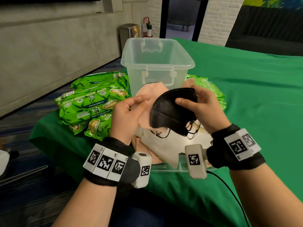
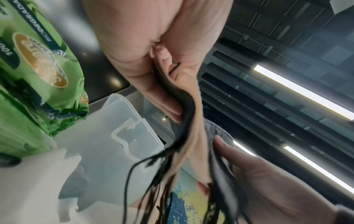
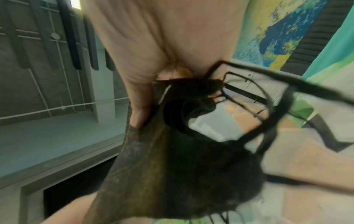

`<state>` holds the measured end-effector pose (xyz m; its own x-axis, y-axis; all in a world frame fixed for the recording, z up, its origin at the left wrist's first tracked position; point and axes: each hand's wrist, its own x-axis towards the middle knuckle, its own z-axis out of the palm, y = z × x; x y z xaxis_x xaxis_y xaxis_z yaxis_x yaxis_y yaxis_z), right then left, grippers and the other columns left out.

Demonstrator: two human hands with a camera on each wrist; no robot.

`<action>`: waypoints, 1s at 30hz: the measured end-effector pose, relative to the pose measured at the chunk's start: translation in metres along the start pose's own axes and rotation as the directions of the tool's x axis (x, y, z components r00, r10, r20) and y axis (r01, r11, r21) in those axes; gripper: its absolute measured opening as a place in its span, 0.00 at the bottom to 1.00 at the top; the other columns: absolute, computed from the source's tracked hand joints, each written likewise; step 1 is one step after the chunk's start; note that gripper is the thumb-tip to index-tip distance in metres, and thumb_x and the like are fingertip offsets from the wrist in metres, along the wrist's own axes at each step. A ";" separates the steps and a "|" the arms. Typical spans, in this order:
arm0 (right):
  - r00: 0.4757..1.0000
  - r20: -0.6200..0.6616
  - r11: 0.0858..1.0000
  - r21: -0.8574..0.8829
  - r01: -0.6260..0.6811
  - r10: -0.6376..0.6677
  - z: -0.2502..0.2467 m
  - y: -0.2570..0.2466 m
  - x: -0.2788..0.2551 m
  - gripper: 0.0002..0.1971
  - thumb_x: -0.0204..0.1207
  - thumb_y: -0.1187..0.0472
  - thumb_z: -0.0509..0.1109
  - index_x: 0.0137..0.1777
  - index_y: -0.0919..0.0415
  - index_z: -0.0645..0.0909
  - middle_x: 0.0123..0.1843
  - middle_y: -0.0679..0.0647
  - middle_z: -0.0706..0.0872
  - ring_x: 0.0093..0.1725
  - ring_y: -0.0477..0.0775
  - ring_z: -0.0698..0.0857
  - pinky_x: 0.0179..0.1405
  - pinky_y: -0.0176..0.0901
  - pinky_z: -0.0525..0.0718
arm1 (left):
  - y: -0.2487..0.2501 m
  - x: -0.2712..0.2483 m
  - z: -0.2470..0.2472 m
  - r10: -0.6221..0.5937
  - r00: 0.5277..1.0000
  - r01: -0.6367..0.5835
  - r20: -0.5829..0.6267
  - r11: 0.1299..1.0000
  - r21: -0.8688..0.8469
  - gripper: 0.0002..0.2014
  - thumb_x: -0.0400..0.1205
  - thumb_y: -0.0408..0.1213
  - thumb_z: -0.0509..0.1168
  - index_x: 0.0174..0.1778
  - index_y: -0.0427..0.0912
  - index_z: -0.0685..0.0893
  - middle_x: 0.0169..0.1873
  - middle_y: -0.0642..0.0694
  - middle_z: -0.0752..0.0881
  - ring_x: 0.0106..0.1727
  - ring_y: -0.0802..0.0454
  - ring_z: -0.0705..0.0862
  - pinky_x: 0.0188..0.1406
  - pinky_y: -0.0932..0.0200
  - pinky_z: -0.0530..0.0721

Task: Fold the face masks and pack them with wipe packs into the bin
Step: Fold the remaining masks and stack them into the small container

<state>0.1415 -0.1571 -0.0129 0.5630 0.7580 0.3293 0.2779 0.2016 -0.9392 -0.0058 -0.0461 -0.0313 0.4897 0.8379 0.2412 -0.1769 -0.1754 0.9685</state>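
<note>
My right hand (image 1: 188, 97) grips a folded black mask (image 1: 168, 112) with the thumb on its front and the fingers behind, and its ear loops dangle below. The right wrist view shows the black mask (image 3: 172, 174) hanging from that hand (image 3: 149, 98). My left hand (image 1: 141, 102) pinches a peach mask (image 1: 152, 92) just left of the black one; in the left wrist view the peach mask (image 2: 193, 144) sits between thumb and fingers (image 2: 168, 94). A clear bin (image 1: 157, 67) stands behind both hands. Green wipe packs (image 1: 93, 102) lie to its left.
More wipe packs (image 1: 211, 90) lie right of the bin. A white mask (image 1: 165, 146) and other masks rest in a clear tray (image 1: 165, 167) below my hands. The table wears a green cloth (image 1: 246, 95). A black cable (image 1: 229, 190) runs from my right wrist.
</note>
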 end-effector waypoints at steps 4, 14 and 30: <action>0.998 0.046 0.999 0.020 -0.032 0.031 -0.016 -0.004 0.001 0.10 0.59 0.68 0.78 0.36 0.63 0.80 0.30 0.47 0.84 0.30 0.44 0.83 0.32 0.34 0.82 | 0.002 0.001 -0.002 0.021 1.000 -0.021 0.013 1.000 -0.004 0.18 0.75 0.19 0.67 0.45 0.50 0.84 0.47 0.53 0.87 0.52 0.63 0.85 0.66 0.52 0.80; 0.991 0.127 0.988 -0.155 -0.019 0.039 0.003 -0.004 0.007 0.09 0.67 0.73 0.75 0.41 0.58 0.85 0.34 0.46 0.88 0.38 0.42 0.84 0.42 0.33 0.82 | 0.004 -0.003 0.001 0.072 0.994 -0.073 0.083 0.997 0.004 0.17 0.70 0.26 0.70 0.48 0.53 0.83 0.53 0.49 0.87 0.62 0.52 0.83 0.69 0.43 0.77; 0.989 0.094 0.950 -0.303 -0.076 0.110 0.011 0.000 0.006 0.02 0.68 0.69 0.76 0.38 0.64 0.86 0.23 0.43 0.85 0.23 0.39 0.82 0.23 0.32 0.80 | 0.000 0.001 -0.001 0.076 0.997 -0.076 0.001 0.991 0.114 0.14 0.75 0.27 0.71 0.40 0.54 0.82 0.42 0.57 0.85 0.47 0.58 0.84 0.60 0.49 0.83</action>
<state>0.1357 -0.1460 -0.0117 0.5142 0.8307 0.2136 0.4571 -0.0547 -0.8877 -0.0061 -0.0444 -0.0313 0.4757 0.8214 0.3145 -0.1151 -0.2963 0.9481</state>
